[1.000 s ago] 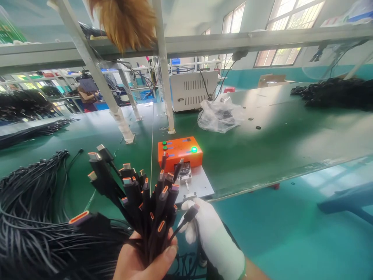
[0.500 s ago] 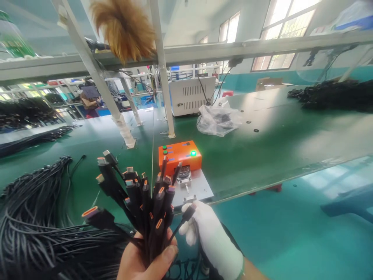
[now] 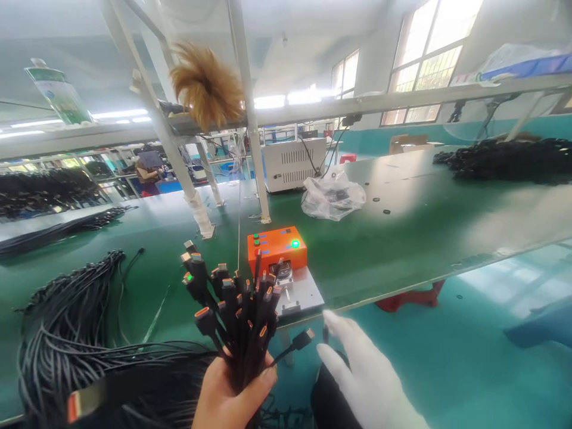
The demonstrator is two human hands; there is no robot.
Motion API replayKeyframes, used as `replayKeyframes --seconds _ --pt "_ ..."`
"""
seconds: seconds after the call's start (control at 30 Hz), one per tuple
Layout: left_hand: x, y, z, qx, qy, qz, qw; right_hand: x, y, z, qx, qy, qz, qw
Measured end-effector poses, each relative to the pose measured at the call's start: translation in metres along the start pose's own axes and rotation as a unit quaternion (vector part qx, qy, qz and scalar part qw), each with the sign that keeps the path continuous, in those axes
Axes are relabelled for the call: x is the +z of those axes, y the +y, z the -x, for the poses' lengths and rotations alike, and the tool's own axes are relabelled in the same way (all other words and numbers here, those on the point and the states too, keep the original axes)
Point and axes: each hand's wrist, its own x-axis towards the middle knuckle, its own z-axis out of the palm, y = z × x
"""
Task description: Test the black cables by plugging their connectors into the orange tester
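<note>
My bare left hand (image 3: 235,396) is closed around an upright bundle of black cables (image 3: 243,360), its orange-rimmed metal plugs fanned toward the far side. One black connector (image 3: 304,339) leans out rightward from the bundle, between my two hands, which are well apart. My white-gloved right hand (image 3: 366,369) lies beyond the near edge of the green surface (image 3: 402,238), over the floor (image 3: 447,369); its thumb and forefinger stand apart at the tips, and a dark sliver shows between them, though I cannot tell whether they grip it.

The near edge slants from the metal plate (image 3: 308,295) toward the far right, passing above a red plastic piece (image 3: 413,300). Right of the orange box (image 3: 277,243), the surface extends broadly toward a dark heap (image 3: 504,162), carrying a few small dark rings (image 3: 386,212). To the left, a cable pile (image 3: 67,339) bounds my left hand's room; on the far side stand a plastic bag (image 3: 333,202) and a pale vented case (image 3: 286,164).

The orange box bears blue labels (image 3: 263,236), green buttons and a lit green lamp (image 3: 295,244); its lettering is too small to read, as is that on the green-and-white container (image 3: 62,98) at far left.
</note>
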Motion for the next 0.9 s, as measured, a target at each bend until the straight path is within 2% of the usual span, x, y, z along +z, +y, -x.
replayKeyframes --seconds 0.07,0.13,0.2,0.3,0.33,0.37,0.43,0.53,0.6,0.63,0.7,0.77,0.83,0.9 --pt "0.000 0.002 0.001 -0.001 -0.002 0.000 1.000 0.001 -0.017 0.002 -0.022 -0.025 -0.066 0.997" --pt "0.001 0.004 0.002 -0.001 -0.009 0.012 1.000 0.007 -0.028 0.002 0.013 -0.074 -0.184 0.980" --pt "0.002 0.005 0.002 0.003 -0.014 0.026 1.000 0.019 -0.031 0.000 0.088 -0.096 -0.348 0.928" --pt "0.003 0.004 0.002 0.007 -0.008 0.034 0.999 0.042 -0.022 0.001 0.194 -0.043 -0.538 0.819" --pt "0.004 0.003 0.002 0.004 -0.007 0.033 0.999 0.049 -0.016 0.005 0.218 -0.025 -0.556 0.802" --pt "0.004 0.002 0.002 0.001 -0.005 0.033 0.999 0.055 -0.010 0.009 0.239 -0.019 -0.549 0.801" --pt "0.004 0.001 0.002 -0.006 0.002 0.037 0.999 0.065 0.002 0.021 0.265 -0.053 -0.496 0.825" --pt "0.003 0.002 0.001 -0.009 0.003 0.051 0.999 0.068 0.017 0.035 0.275 -0.156 -0.409 0.856" --pt "0.001 0.002 0.001 -0.014 -0.008 0.050 0.999 0.063 0.019 0.036 0.281 -0.213 -0.376 0.857" --pt "0.001 0.002 0.001 -0.018 -0.011 0.047 0.999 0.060 0.017 0.033 0.296 -0.239 -0.373 0.846" --pt "0.000 0.003 0.000 -0.026 -0.015 0.042 0.999 0.052 0.008 0.025 0.339 -0.280 -0.406 0.801" --pt "0.000 0.003 0.000 -0.030 -0.011 0.045 0.998 0.045 -0.006 0.016 0.333 -0.283 -0.487 0.756" --pt "0.000 0.005 -0.001 -0.032 -0.011 0.050 0.998 0.041 -0.018 0.010 0.284 -0.270 -0.545 0.741" --pt "0.001 0.006 -0.002 -0.034 -0.011 0.053 0.998 0.040 -0.023 0.006 0.232 -0.263 -0.571 0.742"
